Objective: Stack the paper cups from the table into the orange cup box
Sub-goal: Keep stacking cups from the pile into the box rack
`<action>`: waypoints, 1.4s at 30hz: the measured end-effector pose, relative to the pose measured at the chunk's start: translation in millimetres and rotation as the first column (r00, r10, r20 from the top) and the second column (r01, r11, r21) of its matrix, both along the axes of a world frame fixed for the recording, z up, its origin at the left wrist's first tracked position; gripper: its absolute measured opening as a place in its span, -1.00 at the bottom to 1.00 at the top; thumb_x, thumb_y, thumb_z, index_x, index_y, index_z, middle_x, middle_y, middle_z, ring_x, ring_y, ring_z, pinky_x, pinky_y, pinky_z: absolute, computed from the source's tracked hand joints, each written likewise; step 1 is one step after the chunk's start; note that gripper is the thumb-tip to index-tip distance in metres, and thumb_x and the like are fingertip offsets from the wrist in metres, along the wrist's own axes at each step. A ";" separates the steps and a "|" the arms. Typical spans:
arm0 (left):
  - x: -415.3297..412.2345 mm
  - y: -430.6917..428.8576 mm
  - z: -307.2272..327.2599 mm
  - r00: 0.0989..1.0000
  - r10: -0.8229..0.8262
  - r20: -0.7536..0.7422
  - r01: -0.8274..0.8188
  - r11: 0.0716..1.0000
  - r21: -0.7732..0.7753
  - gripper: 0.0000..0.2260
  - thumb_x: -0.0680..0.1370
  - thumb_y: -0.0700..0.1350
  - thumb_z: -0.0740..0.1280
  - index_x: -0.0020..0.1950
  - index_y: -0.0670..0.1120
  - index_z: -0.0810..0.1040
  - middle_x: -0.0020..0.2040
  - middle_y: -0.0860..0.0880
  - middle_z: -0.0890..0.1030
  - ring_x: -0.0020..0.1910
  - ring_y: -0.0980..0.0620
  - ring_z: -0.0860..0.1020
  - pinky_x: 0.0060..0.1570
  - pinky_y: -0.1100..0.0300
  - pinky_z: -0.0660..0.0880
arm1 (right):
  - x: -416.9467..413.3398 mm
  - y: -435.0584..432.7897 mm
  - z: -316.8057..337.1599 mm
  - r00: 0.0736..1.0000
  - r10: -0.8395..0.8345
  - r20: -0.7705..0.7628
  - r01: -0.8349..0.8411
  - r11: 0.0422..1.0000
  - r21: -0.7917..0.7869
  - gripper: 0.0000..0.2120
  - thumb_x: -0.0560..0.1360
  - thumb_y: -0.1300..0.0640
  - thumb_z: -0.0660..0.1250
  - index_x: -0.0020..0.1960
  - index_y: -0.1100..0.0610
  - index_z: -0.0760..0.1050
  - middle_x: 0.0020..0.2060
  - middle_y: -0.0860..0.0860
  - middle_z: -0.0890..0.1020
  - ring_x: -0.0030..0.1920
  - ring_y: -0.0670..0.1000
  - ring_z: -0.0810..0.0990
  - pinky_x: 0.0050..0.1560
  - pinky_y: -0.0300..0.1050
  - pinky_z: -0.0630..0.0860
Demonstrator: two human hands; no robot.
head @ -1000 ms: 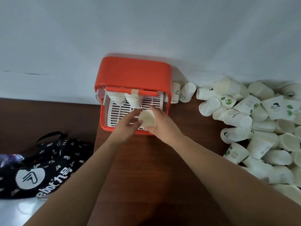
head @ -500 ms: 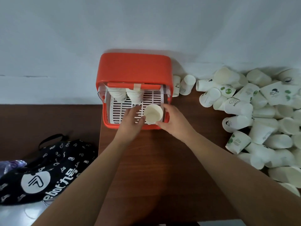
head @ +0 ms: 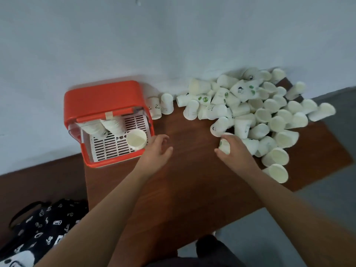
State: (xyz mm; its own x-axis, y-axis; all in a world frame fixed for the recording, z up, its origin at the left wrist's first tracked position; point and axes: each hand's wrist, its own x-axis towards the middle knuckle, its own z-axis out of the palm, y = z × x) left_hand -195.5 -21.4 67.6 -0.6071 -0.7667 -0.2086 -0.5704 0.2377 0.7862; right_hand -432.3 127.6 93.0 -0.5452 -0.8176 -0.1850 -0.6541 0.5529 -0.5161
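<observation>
On the desk (head: 185, 185) the big change is ours: we no longer work together at the orange cup box (head: 104, 105) in the left of the frame. The heap of paper cups (head: 269, 114) fills the upper right, mostly untouched, so the task looks barely begun. Inside the box, beside two leaning stacks at its back, the cup (head: 136, 139) we held a second ago now sits alone on the white slatted tray, mouth up. Our left hand (head: 157, 151) has let go of it and hangs just right of the box, fingers apart and empty. Our right hand (head: 234, 149) has swung over to the heap's near edge, fingers clamped on a fresh cup (head: 224, 144).
</observation>
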 end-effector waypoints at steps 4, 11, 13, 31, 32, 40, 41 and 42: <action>-63.2 30.8 8.0 0.993 -0.110 0.035 0.109 0.993 0.037 -0.66 0.61 0.01 0.34 0.38 0.03 0.44 0.27 0.09 0.41 0.19 0.18 0.46 0.28 0.20 0.43 | -39.6 52.4 3.3 0.993 -0.115 0.000 0.115 0.993 -0.025 -0.46 0.50 0.03 0.44 0.41 0.14 0.40 0.32 0.06 0.45 0.35 0.05 0.41 0.36 -0.05 0.32; -170.1 100.5 -16.0 0.958 -0.265 0.108 0.259 0.964 0.069 -0.61 0.57 0.01 0.39 0.37 -0.02 0.45 0.26 0.02 0.43 0.16 0.10 0.49 0.18 0.19 0.44 | -101.3 126.1 -14.2 0.987 -0.156 0.039 0.158 0.986 -0.052 -0.50 0.49 0.03 0.44 0.37 0.12 0.42 0.25 0.01 0.45 0.27 0.03 0.43 0.31 -0.01 0.42; -193.1 117.2 -26.0 0.957 -0.255 0.136 0.249 0.966 0.063 -0.55 0.55 0.01 0.41 0.40 -0.06 0.42 0.28 -0.02 0.41 0.23 0.02 0.47 0.19 0.17 0.41 | -115.0 139.8 -20.1 0.988 -0.145 0.050 0.148 0.987 -0.062 -0.50 0.49 0.04 0.45 0.38 0.12 0.42 0.24 0.01 0.45 0.27 0.01 0.43 0.33 -0.06 0.39; -265.8 161.3 -79.9 0.896 -0.239 0.375 0.327 0.926 -0.190 -0.41 0.48 -0.12 0.48 0.48 -0.08 0.38 0.47 -0.05 0.36 0.40 -0.15 0.37 0.30 -0.09 0.43 | -171.0 198.9 -83.4 0.993 0.099 -0.062 -0.087 0.982 0.169 -0.50 0.49 -0.04 0.43 0.36 0.11 0.43 0.29 0.11 0.38 0.23 0.13 0.43 0.20 0.03 0.49; -266.3 163.1 -79.5 0.896 -0.232 0.378 0.324 0.924 -0.201 -0.43 0.49 -0.13 0.47 0.46 -0.08 0.39 0.46 -0.04 0.37 0.38 -0.13 0.38 0.27 -0.07 0.45 | -171.3 198.9 -86.3 0.989 0.124 -0.083 -0.108 0.978 0.179 -0.55 0.50 -0.01 0.42 0.32 0.13 0.45 0.27 0.11 0.40 0.20 0.12 0.44 0.17 0.02 0.51; -256.8 166.1 -64.2 0.944 -0.182 0.276 0.228 0.963 -0.142 -0.40 0.54 -0.03 0.44 0.53 0.16 0.29 0.29 0.01 0.36 0.20 0.05 0.44 0.10 0.03 0.51 | -176.8 207.5 -98.4 0.982 0.151 -0.112 -0.145 0.988 0.060 -0.92 0.54 0.20 0.32 -0.06 0.20 0.57 -0.04 0.08 0.53 -0.02 0.08 0.48 0.00 0.06 0.55; -252.1 164.6 -59.5 0.956 -0.164 0.242 0.199 0.972 -0.126 -0.41 0.54 -0.01 0.44 0.52 0.19 0.30 0.25 0.03 0.35 0.12 0.11 0.44 0.10 0.07 0.49 | -175.4 207.2 -95.8 0.985 0.143 -0.101 -0.140 0.989 0.038 -0.93 0.53 0.20 0.33 -0.09 0.20 0.55 -0.05 0.07 0.53 -0.03 0.07 0.48 0.00 0.06 0.54; -247.0 162.1 -53.5 0.968 -0.134 0.212 0.158 0.982 -0.104 -0.44 0.54 0.00 0.43 0.50 0.21 0.33 0.22 0.05 0.34 0.08 0.14 0.44 0.10 0.11 0.47 | -173.3 205.6 -92.0 0.988 0.136 -0.078 -0.135 0.991 0.018 -0.93 0.53 0.19 0.33 -0.09 0.19 0.54 -0.05 0.06 0.53 -0.03 0.06 0.48 0.02 0.04 0.53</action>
State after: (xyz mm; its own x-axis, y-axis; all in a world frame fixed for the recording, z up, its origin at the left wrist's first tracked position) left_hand -442.5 140.7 14.1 -0.6688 -0.6998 -0.2512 -0.6670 0.4155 0.6184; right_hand -605.6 333.2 1.0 -0.4430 -0.8827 -0.1565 -0.7617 0.4627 -0.4535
